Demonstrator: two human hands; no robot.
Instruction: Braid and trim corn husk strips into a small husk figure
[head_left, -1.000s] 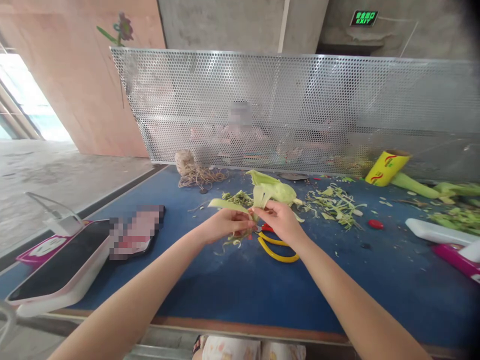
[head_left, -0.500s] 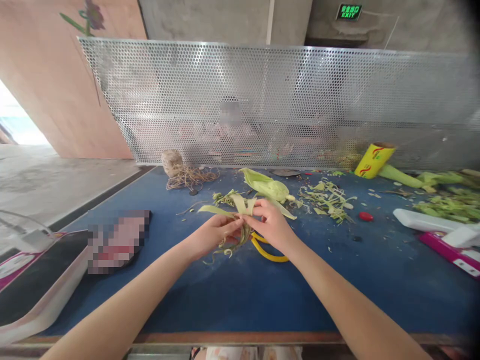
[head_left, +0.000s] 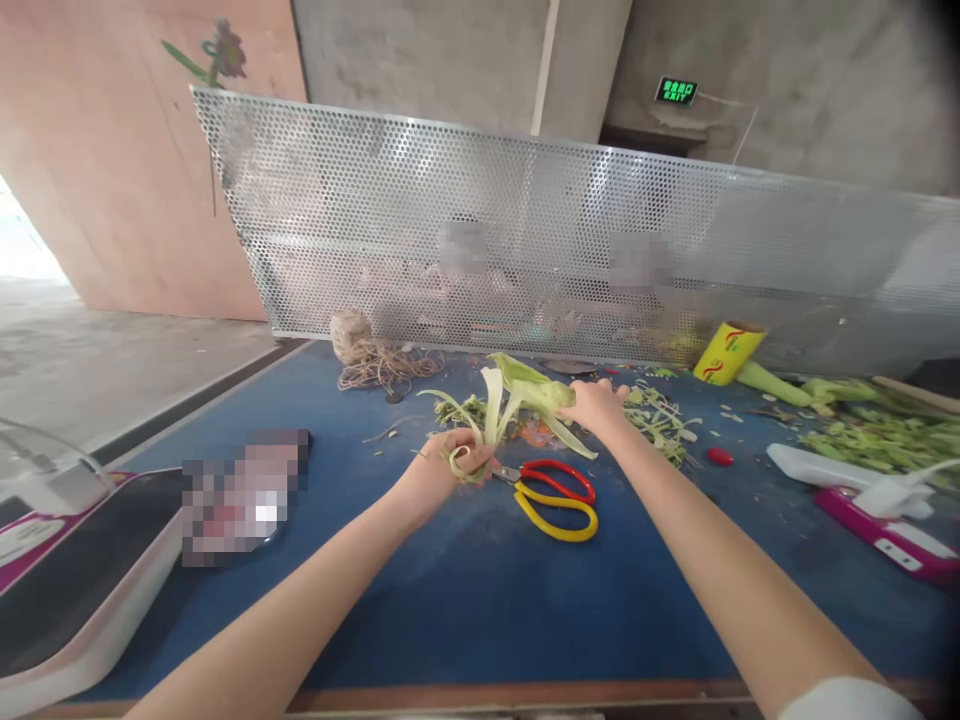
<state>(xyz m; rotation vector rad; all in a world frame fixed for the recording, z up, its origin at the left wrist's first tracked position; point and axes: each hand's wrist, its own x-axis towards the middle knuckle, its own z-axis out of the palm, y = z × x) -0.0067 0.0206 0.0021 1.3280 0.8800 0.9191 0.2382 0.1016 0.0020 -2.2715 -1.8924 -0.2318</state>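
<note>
My left hand (head_left: 442, 470) is closed around a bunch of pale green husk strips (head_left: 491, 405) that stick up from its fingers. My right hand (head_left: 600, 405) reaches further back and rests on a green corn ear in its husk (head_left: 529, 383); its fingers curl over the ear's right end. Scissors (head_left: 555, 492) with red and yellow handles lie flat on the blue table (head_left: 465, 590) just right of my left hand.
Husk scraps (head_left: 656, 415) and a red cap (head_left: 720, 456) lie to the right, with a yellow roll (head_left: 726, 353) and more green stalks (head_left: 877, 430) beyond. A ball of twine (head_left: 367, 352) sits by the perforated metal screen (head_left: 525, 240). A scale (head_left: 67, 570) stands at the left.
My hands were together pulling at the husk strips. My right hand has let go and moved back to the corn ear, uncovering the scissors; my left hand keeps the strips.
</note>
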